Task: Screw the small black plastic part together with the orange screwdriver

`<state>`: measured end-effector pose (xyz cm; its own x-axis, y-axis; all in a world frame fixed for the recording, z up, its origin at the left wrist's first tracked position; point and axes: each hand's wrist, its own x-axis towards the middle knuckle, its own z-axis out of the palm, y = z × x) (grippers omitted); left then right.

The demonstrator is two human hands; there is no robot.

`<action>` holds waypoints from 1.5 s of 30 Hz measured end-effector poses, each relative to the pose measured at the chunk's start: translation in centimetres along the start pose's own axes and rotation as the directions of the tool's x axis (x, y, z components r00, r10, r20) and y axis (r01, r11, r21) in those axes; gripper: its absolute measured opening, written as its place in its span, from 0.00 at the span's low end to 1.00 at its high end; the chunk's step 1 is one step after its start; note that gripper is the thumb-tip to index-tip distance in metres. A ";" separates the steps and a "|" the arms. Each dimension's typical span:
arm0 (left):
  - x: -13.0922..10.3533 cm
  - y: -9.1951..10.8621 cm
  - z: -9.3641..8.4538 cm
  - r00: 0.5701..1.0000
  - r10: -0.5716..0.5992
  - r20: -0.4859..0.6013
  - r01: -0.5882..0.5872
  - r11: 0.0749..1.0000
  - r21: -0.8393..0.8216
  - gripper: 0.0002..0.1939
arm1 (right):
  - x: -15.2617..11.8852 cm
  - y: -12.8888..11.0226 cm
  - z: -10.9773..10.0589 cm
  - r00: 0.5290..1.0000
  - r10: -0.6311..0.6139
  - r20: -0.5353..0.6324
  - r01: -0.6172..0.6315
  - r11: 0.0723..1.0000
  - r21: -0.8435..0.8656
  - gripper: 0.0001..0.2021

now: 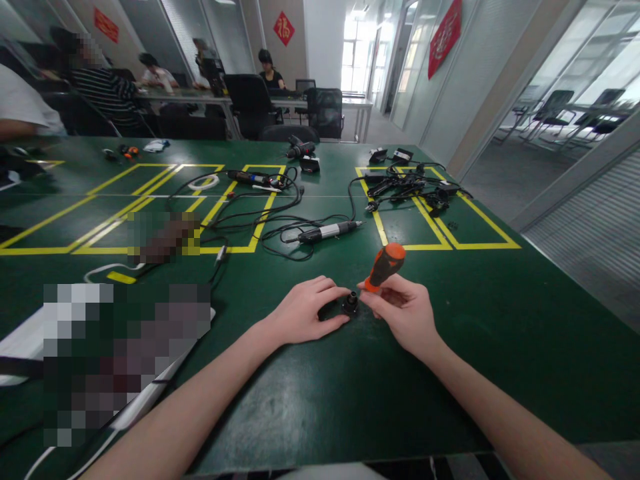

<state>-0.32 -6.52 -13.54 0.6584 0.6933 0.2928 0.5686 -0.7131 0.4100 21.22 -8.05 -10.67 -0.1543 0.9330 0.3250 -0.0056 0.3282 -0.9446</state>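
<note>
"Which step is this?"
"Steadying, I'd judge: the left hand (313,310) lightly pinches a small black cylindrical part (351,304) on the green tabletop (310,400)."
"And the right hand (407,313)?"
"Holding an orange-and-black-handled screwdriver (386,265), handle up, just beside the part. I can't see its tip."
"What would moving it call for?"
"Probably a steady left pinch and careful alignment."

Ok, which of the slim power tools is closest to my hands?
The black one with the silver middle; the other, mostly black, lies farther back.
</note>
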 end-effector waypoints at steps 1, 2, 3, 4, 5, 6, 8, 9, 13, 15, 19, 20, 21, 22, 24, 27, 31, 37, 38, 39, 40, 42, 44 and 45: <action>0.0 0.0 0.0 1.000 -0.002 0.002 0.002 1.000 0.000 0.17 | 0.0 0.0 0.0 1.000 0.022 0.010 -0.022 1.000 0.007 0.05; 0.0 0.0 0.0 1.000 -0.004 0.005 0.004 1.000 0.000 0.17 | -0.1 0.1 0.0 0.999 0.044 0.020 -0.045 0.999 0.021 0.06; 0.0 0.0 0.0 1.000 -0.006 0.007 0.006 1.000 0.000 0.16 | -0.1 0.2 -0.1 0.998 0.062 0.030 -0.063 0.997 0.039 0.08; 0.0 0.0 0.0 1.000 -0.006 0.008 0.006 1.000 0.001 0.16 | -0.1 0.2 -0.1 0.997 0.072 0.040 -0.075 0.996 0.055 0.09; 0.0 0.0 0.0 1.000 -0.005 0.006 0.005 1.000 0.001 0.16 | -0.1 0.3 -0.1 0.996 0.074 0.051 -0.077 0.995 0.063 0.10; 0.0 0.0 0.0 1.000 -0.003 0.004 0.003 1.000 0.001 0.16 | -0.2 0.3 -0.1 0.996 0.071 0.062 -0.075 0.995 0.061 0.10; 0.0 0.0 0.0 1.000 -0.001 -0.001 0.001 1.000 0.000 0.17 | -0.2 0.3 -0.1 0.996 0.060 0.068 -0.063 0.997 0.041 0.09; 0.0 0.0 0.0 1.000 0.001 -0.004 -0.001 1.000 0.001 0.17 | -0.2 0.2 -0.1 0.996 0.054 0.066 -0.056 0.998 0.030 0.08; 0.0 0.0 0.0 1.000 0.008 -0.005 -0.008 1.000 0.010 0.18 | -0.1 0.1 0.0 0.999 0.015 0.039 -0.015 1.000 0.011 0.07; 0.0 0.0 0.0 1.000 0.006 -0.008 -0.006 1.000 0.014 0.18 | 0.0 0.2 0.1 1.000 -0.009 0.017 0.008 1.000 0.012 0.05; 0.0 0.1 -0.1 1.000 0.003 -0.011 -0.003 1.000 0.004 0.18 | -0.1 0.5 0.1 0.999 0.041 0.005 -0.041 0.999 0.035 0.07; 0.0 0.1 -0.1 1.000 0.004 -0.010 -0.004 1.000 0.001 0.18 | -0.1 0.5 0.1 0.998 0.057 0.007 -0.057 0.997 0.047 0.08; 0.1 0.1 -0.1 1.000 0.005 -0.009 -0.005 1.000 -0.002 0.18 | -0.1 0.6 0.0 0.998 0.065 0.010 -0.065 0.996 0.061 0.09; 0.1 0.1 -0.1 1.000 0.005 -0.009 -0.005 1.000 -0.003 0.17 | -0.2 0.6 0.0 0.998 0.066 0.015 -0.067 0.995 0.074 0.09; 0.0 0.0 -0.1 1.000 0.004 -0.010 -0.004 1.000 -0.004 0.18 | -0.2 0.6 0.0 0.999 0.044 0.016 -0.045 0.996 0.078 0.08; 0.0 0.0 0.0 1.000 0.001 -0.009 -0.001 1.000 -0.003 0.19 | -0.2 0.5 0.0 1.000 -0.015 -0.016 0.015 1.000 0.003 0.05; 0.0 -0.1 0.0 1.000 0.005 -0.022 -0.005 1.000 -0.009 0.19 | -0.2 0.6 -0.2 0.999 -0.002 -0.032 0.000 0.998 -0.066 0.06; 0.0 0.1 -0.1 1.000 0.011 -0.002 -0.011 1.000 0.000 0.17 | -0.4 0.7 0.0 0.999 0.038 0.016 -0.039 0.998 0.057 0.11; 0.0 0.1 -0.1 1.000 0.011 -0.002 -0.011 1.000 0.001 0.17 | -0.4 0.7 0.1 0.999 0.027 0.020 -0.028 0.998 0.062 0.10; 0.0 0.1 -0.2 1.000 0.011 -0.002 -0.011 1.000 0.002 0.17 | -0.4 0.7 0.1 1.000 0.011 0.012 -0.012 0.999 0.051 0.09; 0.0 0.1 -0.2 1.000 0.011 -0.001 -0.011 1.000 0.003 0.17 | -0.4 0.6 0.1 1.000 -0.006 0.000 0.006 1.000 0.028 0.08; 0.0 0.1 -0.2 1.000 0.010 0.002 -0.010 1.000 0.002 0.17 | -0.4 0.6 0.0 0.999 -0.029 -0.029 0.028 0.999 -0.032 0.06; 0.0 0.1 -0.2 1.000 0.007 0.004 -0.007 1.000 -0.001 0.17 | -0.3 0.5 -0.1 0.999 -0.031 -0.027 0.030 0.998 -0.063 0.05; 0.0 0.1 -0.2 1.000 0.005 0.004 -0.005 1.000 -0.002 0.17 | -0.3 0.4 -0.1 1.000 -0.021 -0.020 0.020 0.998 -0.060 0.05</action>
<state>-0.38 -6.55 -13.36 0.6628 0.6896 0.2917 0.5648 -0.7162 0.4100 21.38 -8.18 -11.17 -0.1343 0.9287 0.3456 0.0509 0.3548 -0.9336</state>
